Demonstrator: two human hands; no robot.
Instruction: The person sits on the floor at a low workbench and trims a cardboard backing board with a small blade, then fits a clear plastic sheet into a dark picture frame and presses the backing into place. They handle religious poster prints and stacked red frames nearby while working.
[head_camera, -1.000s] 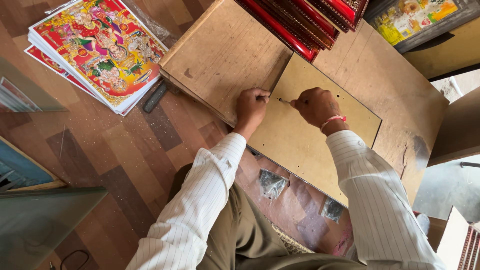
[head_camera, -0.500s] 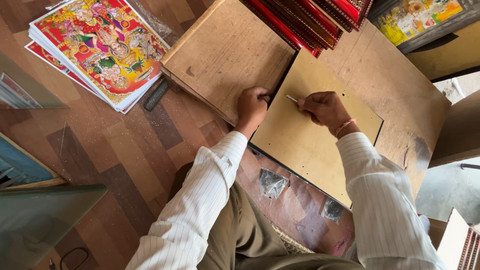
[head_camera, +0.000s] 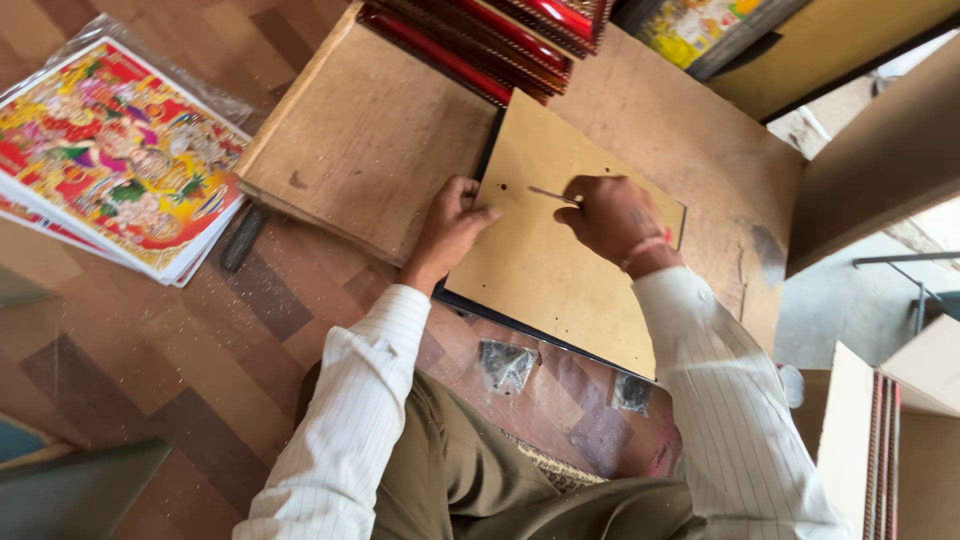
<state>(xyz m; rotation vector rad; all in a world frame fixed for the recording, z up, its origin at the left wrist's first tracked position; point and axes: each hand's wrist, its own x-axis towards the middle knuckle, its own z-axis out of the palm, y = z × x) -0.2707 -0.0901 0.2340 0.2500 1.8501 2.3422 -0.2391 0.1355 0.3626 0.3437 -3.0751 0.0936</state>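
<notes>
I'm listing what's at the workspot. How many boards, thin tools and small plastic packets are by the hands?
Tan backing board: 1
Thick wooden board: 1
Thin metal tool in the right hand: 1
Small plastic packets: 2
Total: 5

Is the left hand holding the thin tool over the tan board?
No, the right hand grips the thin tool; the left hand rests on the tan board's edge.

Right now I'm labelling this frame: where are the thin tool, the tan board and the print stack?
Thin tool (head_camera: 548, 193), head view, on its bare shaft.
Tan board (head_camera: 545, 290), head view, on its bare middle.
Print stack (head_camera: 110, 165), head view, on the top picture.
</notes>
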